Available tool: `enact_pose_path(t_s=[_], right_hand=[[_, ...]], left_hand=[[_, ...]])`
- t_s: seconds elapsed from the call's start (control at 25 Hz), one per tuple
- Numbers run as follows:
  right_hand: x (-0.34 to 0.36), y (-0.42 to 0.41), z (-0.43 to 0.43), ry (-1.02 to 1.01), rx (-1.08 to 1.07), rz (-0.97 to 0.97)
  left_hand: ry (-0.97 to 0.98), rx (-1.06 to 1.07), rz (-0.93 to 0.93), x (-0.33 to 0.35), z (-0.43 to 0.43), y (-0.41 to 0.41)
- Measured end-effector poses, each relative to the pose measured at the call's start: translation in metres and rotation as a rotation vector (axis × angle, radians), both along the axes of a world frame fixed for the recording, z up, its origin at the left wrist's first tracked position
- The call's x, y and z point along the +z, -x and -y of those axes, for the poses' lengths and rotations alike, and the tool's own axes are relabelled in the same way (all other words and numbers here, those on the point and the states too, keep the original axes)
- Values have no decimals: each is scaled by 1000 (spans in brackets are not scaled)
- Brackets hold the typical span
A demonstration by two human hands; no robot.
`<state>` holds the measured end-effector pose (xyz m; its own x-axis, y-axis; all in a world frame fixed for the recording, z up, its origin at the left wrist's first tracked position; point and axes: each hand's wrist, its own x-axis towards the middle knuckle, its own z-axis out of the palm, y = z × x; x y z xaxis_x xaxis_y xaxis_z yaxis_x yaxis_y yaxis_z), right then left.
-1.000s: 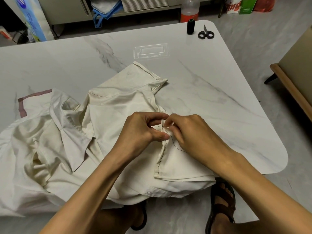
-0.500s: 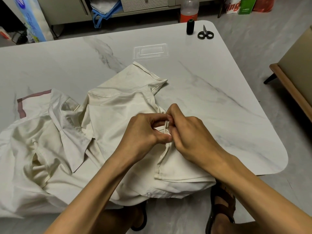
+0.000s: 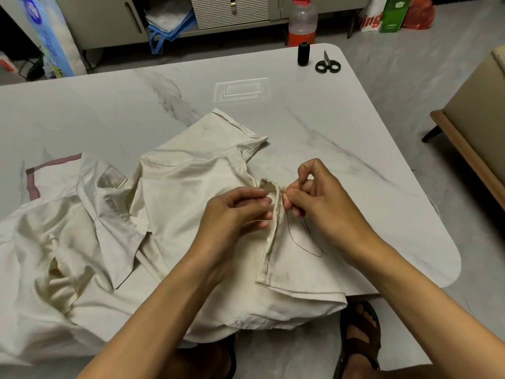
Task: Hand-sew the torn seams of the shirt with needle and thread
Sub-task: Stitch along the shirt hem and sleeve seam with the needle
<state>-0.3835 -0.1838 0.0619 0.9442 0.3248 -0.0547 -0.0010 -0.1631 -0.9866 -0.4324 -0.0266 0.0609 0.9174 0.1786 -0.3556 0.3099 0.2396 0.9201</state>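
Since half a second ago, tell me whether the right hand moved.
Yes: the right hand shifted right, off the shirt's seam, toward the table edge.

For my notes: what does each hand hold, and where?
Left hand pinches the shirt at its seam fold; right hand pinches the needle by its right end.

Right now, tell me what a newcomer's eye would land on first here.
First the two hands meeting in the middle: the left hand grips a folded seam of the cream shirt, and the right hand pinches a needle passing through it. A loop of dark thread lies on the cloth below the right hand. At the far edge of the table sit a black spool and scissors, side by side.
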Motion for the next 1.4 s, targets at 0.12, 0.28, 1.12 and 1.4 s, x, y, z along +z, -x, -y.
enact_pose_path(t_s=[0.12, 0.28, 1.12, 1.4], right_hand=[[4, 1, -1, -123, 7, -71], [9, 3, -1, -169, -12, -100], [10, 4, 7, -1, 3, 30], [6, 4, 6, 65, 17, 58]], left_hand=[[245, -9, -7, -4, 14, -2], [295, 84, 24, -9, 24, -7], [318, 95, 56, -19, 31, -15], [282, 65, 92, -15, 31, -16]])
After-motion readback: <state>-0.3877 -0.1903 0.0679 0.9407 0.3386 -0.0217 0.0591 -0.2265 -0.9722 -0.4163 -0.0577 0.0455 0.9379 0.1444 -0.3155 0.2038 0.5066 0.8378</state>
